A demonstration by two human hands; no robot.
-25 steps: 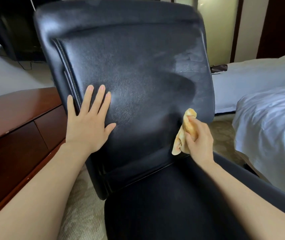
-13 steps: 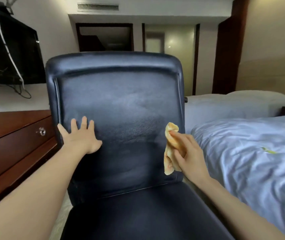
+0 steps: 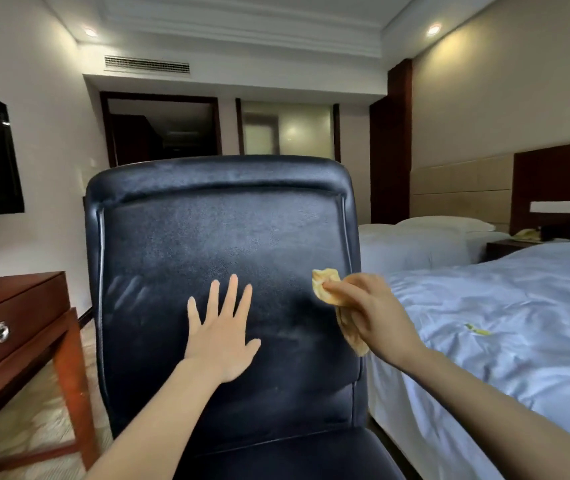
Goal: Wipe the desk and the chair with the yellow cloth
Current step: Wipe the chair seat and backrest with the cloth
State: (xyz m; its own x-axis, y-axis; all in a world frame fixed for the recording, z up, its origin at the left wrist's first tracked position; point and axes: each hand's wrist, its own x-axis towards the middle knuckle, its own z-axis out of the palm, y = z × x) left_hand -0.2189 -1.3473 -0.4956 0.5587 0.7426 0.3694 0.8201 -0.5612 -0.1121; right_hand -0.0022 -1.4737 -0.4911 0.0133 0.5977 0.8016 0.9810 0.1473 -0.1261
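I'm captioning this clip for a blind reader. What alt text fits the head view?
A person's left hand presses flat on a black chair backrest while the right hand holds a yellow cloth at its right edge. A wooden desk stands to the left and a white bed to the right.
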